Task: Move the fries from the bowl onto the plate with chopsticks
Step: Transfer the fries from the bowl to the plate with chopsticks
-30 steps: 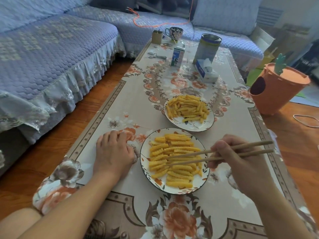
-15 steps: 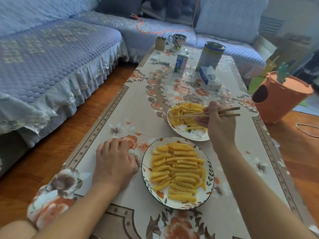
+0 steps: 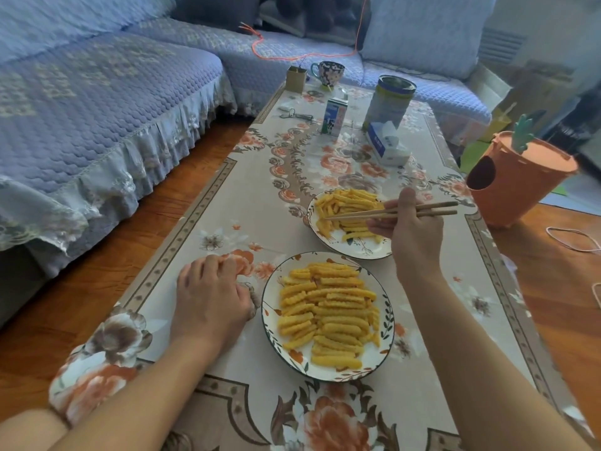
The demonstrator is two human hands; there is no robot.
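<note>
— Holding anything, that right hand point(image 3: 411, 229)?
— Yes, fingers closed around the chopsticks point(image 3: 357, 213), tips over the far bowl point(image 3: 364, 252) of fries point(image 3: 344, 206).
— The left hand point(image 3: 209, 301)?
— Flat, palm down, beside the near plate point(image 3: 273, 307).

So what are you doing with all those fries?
A person is moving fries with chopsticks. The right hand holds the chopsticks with their tips over the fries in the far bowl, reaching for one; none is clearly pinched. The left hand rests flat on the flowery tablecloth, just left of the near plate, which has many fries on it. Both dishes hold plenty.
</note>
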